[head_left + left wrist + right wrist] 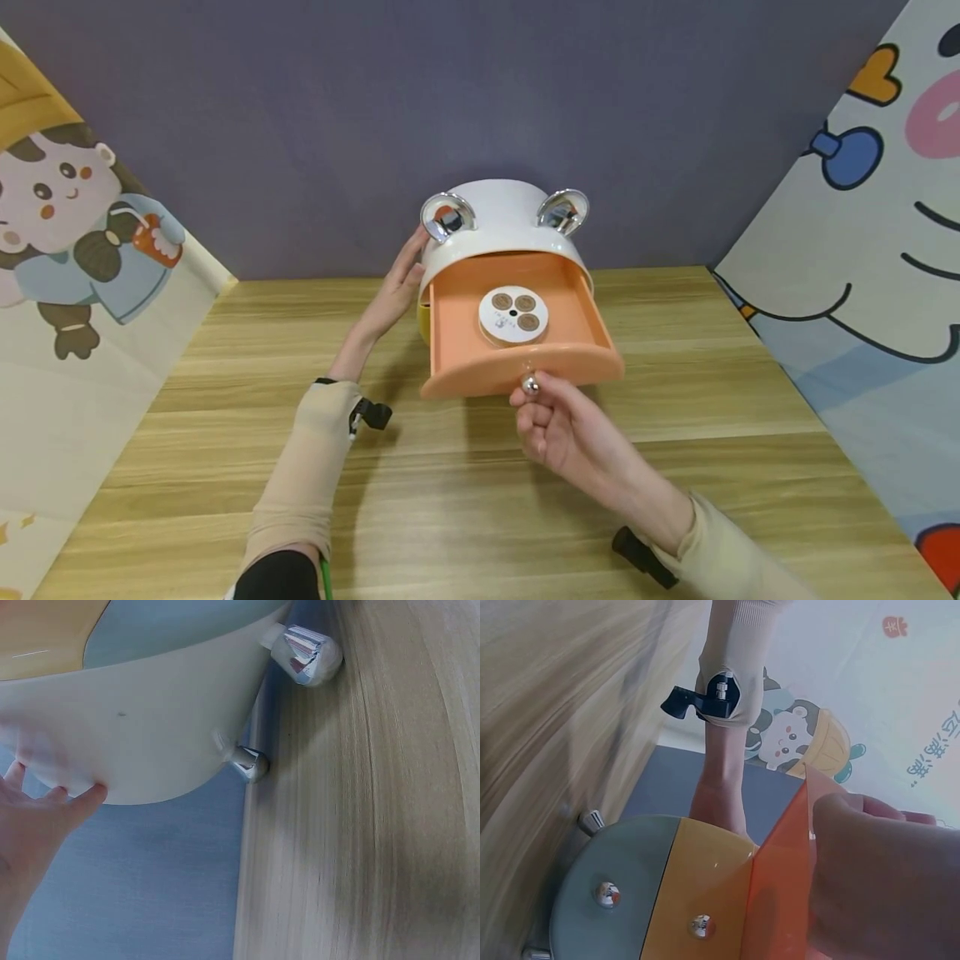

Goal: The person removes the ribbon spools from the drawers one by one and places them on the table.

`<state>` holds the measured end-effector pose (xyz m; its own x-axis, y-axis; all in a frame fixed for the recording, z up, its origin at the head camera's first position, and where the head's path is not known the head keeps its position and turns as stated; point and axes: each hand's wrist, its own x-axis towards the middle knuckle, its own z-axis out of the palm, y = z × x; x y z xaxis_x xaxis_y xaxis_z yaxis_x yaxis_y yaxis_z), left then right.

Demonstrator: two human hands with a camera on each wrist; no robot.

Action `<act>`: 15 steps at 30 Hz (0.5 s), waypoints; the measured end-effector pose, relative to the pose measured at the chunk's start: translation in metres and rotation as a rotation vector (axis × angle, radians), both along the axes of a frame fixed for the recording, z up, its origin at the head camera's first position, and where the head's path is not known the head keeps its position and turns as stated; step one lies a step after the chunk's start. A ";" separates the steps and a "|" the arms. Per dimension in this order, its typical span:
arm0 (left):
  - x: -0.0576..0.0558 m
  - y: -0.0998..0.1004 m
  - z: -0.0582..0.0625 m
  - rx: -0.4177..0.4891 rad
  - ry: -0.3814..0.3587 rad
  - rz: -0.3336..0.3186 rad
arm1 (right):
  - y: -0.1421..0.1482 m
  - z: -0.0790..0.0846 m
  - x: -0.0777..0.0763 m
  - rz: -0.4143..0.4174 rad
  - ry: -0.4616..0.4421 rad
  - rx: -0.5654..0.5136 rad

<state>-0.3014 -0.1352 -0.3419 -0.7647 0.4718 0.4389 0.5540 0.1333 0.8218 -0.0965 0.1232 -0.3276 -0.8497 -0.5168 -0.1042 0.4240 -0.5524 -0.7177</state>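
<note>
A small white cabinet (pixel 498 200) with two shiny ear-like discs stands against the back wall. Its orange top drawer (pixel 480 377) is pulled out. Inside lies a white spool-like disc (pixel 513 317) with three brown round patches. My right hand (pixel 573 446) pinches the drawer's silver knob (pixel 530 385) between thumb and forefinger; in the right wrist view the hand (pixel 889 877) mostly hides that knob. My left hand (pixel 392 296) rests along the cabinet's left side, and in the left wrist view its fingertips (pixel 94 795) touch the white shell.
Below the orange drawer are a yellow drawer front (pixel 712 885) and a grey-green one (pixel 622 892), each with a silver knob. Silver feet (pixel 307 656) hold the cabinet on the wooden table (pixel 450 517). Cartoon-printed panels (pixel 840 275) flank both sides.
</note>
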 end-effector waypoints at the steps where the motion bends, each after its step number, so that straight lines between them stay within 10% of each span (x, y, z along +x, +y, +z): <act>1: 0.000 0.000 0.000 -0.001 -0.002 -0.001 | 0.000 -0.001 0.000 0.003 -0.003 0.004; 15: -0.002 0.001 0.000 -0.018 -0.003 -0.001 | 0.003 -0.009 0.001 0.023 0.033 0.025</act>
